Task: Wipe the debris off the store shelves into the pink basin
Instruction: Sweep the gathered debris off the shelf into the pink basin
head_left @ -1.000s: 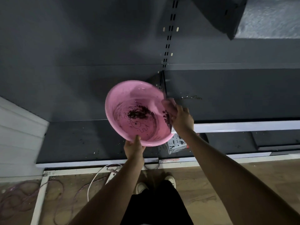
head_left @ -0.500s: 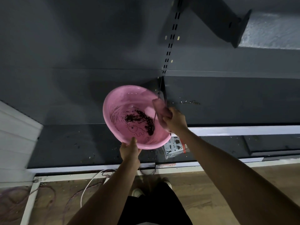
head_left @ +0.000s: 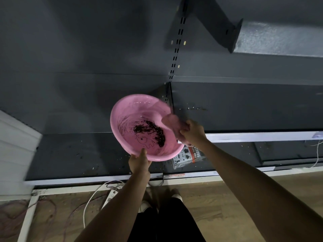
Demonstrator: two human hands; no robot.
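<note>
Packet point(head_left: 187, 157) reads "STRONG"; left grip point(head_left: 139, 162) clamps pink basin point(head_left: 125, 123) rim; right grip point(head_left: 193, 132) pinches cloth point(head_left: 172, 122).

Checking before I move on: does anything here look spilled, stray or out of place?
Yes. A line of crumbs lies on the upper shelf, just right of the pink basin. Specks dot the lower shelf, and a printed plastic packet lies there, partly hidden by the basin.
</note>
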